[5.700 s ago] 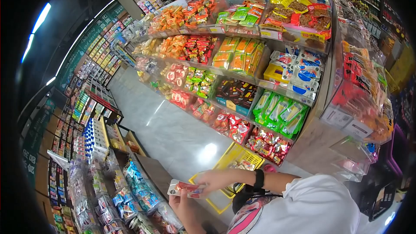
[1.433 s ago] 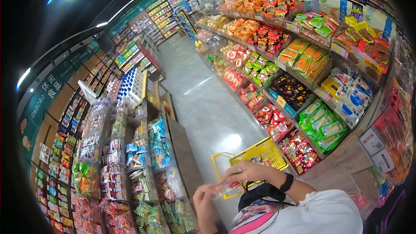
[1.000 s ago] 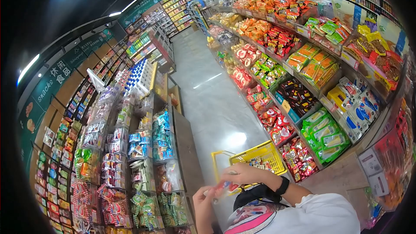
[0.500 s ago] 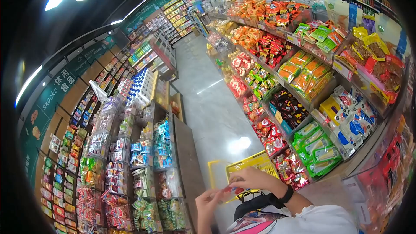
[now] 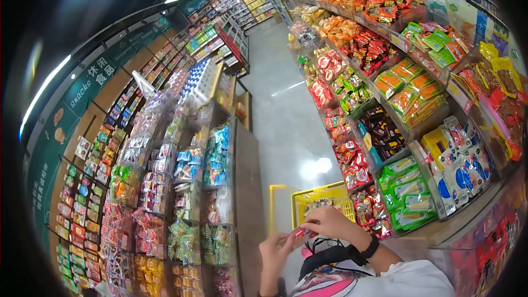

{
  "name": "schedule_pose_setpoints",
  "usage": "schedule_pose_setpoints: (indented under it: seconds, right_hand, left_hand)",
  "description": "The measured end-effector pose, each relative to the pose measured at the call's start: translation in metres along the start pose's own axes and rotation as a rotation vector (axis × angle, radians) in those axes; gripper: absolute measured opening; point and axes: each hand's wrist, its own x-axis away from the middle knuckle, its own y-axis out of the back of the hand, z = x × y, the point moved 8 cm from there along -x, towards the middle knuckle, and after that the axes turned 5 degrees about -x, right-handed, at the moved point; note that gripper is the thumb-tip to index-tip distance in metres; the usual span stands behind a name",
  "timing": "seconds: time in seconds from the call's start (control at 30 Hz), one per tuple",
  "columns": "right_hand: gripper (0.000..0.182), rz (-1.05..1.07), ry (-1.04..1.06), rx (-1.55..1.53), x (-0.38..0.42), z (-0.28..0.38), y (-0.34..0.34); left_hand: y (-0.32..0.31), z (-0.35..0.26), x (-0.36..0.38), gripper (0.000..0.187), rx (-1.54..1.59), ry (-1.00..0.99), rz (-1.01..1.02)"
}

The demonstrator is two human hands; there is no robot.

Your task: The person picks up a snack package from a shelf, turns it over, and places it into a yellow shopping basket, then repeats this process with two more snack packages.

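My left hand [image 5: 275, 248] and my right hand [image 5: 331, 225] meet in front of my body at the bottom of the view. Between their pinched fingertips is a small red packet [image 5: 298, 233], partly covered by the fingers. Its print is too small to read. Just beyond my hands stands a yellow shopping basket [image 5: 345, 205], with some packaged goods inside and its yellow handle [image 5: 271, 206] sticking out to the left. A dark band circles my right wrist, and a black strap or bag lies across my front.
Tiered bins of bagged snacks line the right side, with green packs [image 5: 407, 190] and white-blue packs [image 5: 465, 173] nearest. On the left, a shelf unit [image 5: 247, 187] carries clear bins of wrapped sweets. A grey floor aisle [image 5: 280, 88] runs between them to distant shelves.
The camera view has turned a little, so the shelves shift right in the picture. Both hands still pinch the red packet, and more of the basket's contents shows beyond them.
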Motion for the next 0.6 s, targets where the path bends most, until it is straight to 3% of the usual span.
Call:
schedule_pose_setpoints:
  seconds: [0.07,0.37,0.6]
  right_hand:
    - [0.020,0.003,0.012,0.016,0.002,0.001,-0.001]
    - [0.017,0.039,0.025,-0.074,0.001,0.014,0.002]
    - [0.011,0.089,0.174,0.122,0.003,0.027,-0.011]
  left_hand:
    - [0.000,-0.010,0.004,0.017,-0.040,0.020,0.025]
    - [-0.008,0.003,0.006,0.017,0.333,0.107,0.138]
    - [-0.007,-0.013,0.011,0.016,0.206,0.025,0.201]
